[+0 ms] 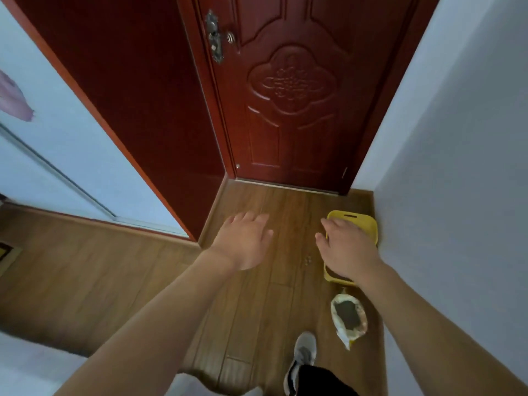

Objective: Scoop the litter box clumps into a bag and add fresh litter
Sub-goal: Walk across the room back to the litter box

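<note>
Approach step, no scooping yet.
L hand (245, 241) & R hand (347, 250) both loose, empty; litter box (368, 224) & bag (348, 312) on floor (251, 304); next prob needs crouching, finding scoop.

Both hands, left (245, 241) and right (347, 250), reach forward empty, fingers relaxed, above the floor (114, 267); the yellow box (368, 224) and open bag (348, 314) sit by the wall (457, 167).

Red carved door (291, 90) ahead — grey shoe (304, 352) on wood floor (251, 304).
</note>
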`<act>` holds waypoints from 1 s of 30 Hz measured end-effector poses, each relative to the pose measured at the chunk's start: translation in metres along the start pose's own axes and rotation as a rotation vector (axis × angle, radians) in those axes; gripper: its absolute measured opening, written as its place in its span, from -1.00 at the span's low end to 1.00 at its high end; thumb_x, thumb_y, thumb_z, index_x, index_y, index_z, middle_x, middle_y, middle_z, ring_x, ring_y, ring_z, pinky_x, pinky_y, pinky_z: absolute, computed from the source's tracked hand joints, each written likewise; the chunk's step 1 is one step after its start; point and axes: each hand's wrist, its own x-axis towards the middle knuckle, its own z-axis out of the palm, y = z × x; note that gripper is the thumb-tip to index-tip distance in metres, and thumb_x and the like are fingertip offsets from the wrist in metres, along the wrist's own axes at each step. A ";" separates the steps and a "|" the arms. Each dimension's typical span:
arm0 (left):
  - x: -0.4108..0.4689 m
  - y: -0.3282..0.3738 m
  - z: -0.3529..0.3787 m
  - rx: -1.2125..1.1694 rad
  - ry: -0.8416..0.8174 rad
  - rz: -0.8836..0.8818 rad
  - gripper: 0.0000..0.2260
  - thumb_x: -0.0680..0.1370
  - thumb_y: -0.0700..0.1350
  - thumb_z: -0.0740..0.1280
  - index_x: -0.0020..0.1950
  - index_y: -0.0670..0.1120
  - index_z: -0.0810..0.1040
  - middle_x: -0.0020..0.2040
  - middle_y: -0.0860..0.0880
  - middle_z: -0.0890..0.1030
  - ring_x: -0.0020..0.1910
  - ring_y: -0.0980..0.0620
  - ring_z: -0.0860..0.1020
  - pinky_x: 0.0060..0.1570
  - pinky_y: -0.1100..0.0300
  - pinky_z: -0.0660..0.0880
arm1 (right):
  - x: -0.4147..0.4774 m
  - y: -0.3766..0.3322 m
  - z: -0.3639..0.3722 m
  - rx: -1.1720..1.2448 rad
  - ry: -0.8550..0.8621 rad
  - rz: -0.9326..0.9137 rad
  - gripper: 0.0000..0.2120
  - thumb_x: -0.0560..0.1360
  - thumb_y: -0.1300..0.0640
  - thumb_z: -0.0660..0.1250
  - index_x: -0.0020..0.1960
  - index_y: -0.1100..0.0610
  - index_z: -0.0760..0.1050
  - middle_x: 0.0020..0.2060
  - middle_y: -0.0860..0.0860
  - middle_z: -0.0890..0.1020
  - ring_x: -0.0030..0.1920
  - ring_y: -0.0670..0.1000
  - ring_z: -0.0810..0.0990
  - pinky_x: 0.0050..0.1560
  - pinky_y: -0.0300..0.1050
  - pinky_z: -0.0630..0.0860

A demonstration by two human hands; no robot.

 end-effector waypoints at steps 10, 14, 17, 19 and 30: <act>0.174 0.035 -0.053 0.061 -0.079 0.220 -0.52 0.68 0.09 0.03 0.58 -0.04 0.17 0.57 -0.09 0.23 0.55 -0.13 0.17 0.52 -0.06 0.14 | 0.113 0.064 -0.046 0.076 0.060 0.205 -0.49 0.63 -0.10 -0.02 0.51 0.08 0.26 0.47 0.04 0.36 0.46 0.08 0.31 0.44 0.02 0.29; 0.252 0.042 -0.054 0.097 -0.135 0.389 -0.51 0.68 0.10 0.03 0.59 -0.04 0.15 0.59 -0.09 0.19 0.56 -0.11 0.14 0.53 -0.02 0.09 | 0.143 0.080 -0.042 0.098 0.052 0.387 -0.48 0.63 -0.11 -0.03 0.51 0.08 0.25 0.47 0.05 0.37 0.45 0.11 0.33 0.42 0.03 0.30; 0.308 0.048 -0.054 0.166 -0.169 0.555 -0.51 0.68 0.10 0.02 0.58 -0.06 0.16 0.57 -0.11 0.23 0.55 -0.10 0.17 0.52 -0.04 0.12 | 0.162 0.083 -0.039 0.135 0.050 0.576 -0.53 0.63 -0.10 0.00 0.45 0.08 0.33 0.38 0.06 0.44 0.38 0.13 0.38 0.35 0.02 0.34; 0.333 0.055 -0.055 0.200 -0.210 0.652 -0.51 0.68 0.10 0.01 0.58 -0.05 0.16 0.56 -0.09 0.24 0.55 -0.07 0.17 0.51 -0.05 0.13 | 0.168 0.080 -0.036 0.173 0.064 0.687 -0.59 0.62 -0.10 0.01 0.36 0.04 0.39 0.28 0.03 0.51 0.30 0.12 0.45 0.27 0.01 0.40; 0.362 0.138 -0.043 0.394 -0.315 1.123 -0.54 0.68 0.09 -0.02 0.54 -0.05 0.22 0.50 -0.08 0.34 0.48 -0.08 0.29 0.44 -0.09 0.28 | 0.121 0.073 -0.012 0.347 0.127 1.102 -0.61 0.61 -0.12 0.00 0.29 0.03 0.41 0.20 -0.02 0.53 0.25 0.07 0.48 0.25 0.02 0.40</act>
